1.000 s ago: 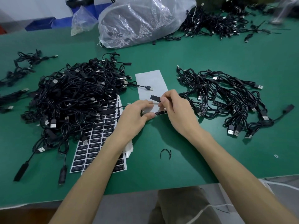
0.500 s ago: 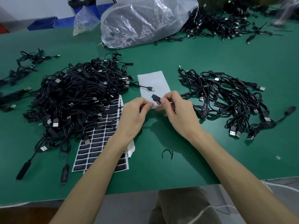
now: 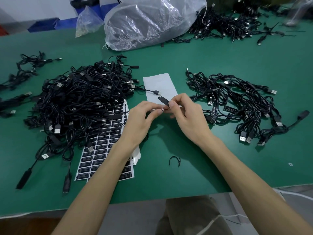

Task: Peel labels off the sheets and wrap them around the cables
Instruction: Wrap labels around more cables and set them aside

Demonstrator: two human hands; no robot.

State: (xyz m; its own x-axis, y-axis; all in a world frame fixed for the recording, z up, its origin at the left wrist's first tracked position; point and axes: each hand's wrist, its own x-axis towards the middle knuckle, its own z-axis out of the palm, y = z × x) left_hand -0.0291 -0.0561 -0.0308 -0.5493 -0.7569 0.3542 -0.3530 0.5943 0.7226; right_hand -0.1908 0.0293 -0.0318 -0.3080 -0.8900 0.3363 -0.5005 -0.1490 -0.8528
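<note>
Where the hands meet: a thin black cable [image 3: 164, 101] is held just above the green counter [image 3: 169, 175], over the near end of a blank sheet [image 3: 159, 82].
Left hand [image 3: 140, 119]: the fingers are curled. The thumb and first finger pinch a small label [image 3: 162, 109] onto the cable.
Right hand [image 3: 188, 116]: the fingers are curled. They pinch the cable just beside the label, under its fat black end.
Which way it lies: the held bit runs across, from one hand to the other. The fat end sticks up and away, toward the left.
Nearer hand: the left hand is on the label, and the right is just beside it.
Next move, a guess: the label needs to be rolled shut around that across line.
Label sheets [image 3: 105, 146]: they lie under the left arm, partly under the big pile [image 3: 81, 102].
Right pile [image 3: 237, 106]: it is smaller and near the right hand. Some of its cables show labels.
Counter: flat, with a small black tie [image 3: 174, 160] near the right arm.
Room: a big clear bag [image 3: 149, 21] and more cables [image 3: 228, 22] lie at the far side, with blue bins [image 3: 44, 25] behind.
</note>
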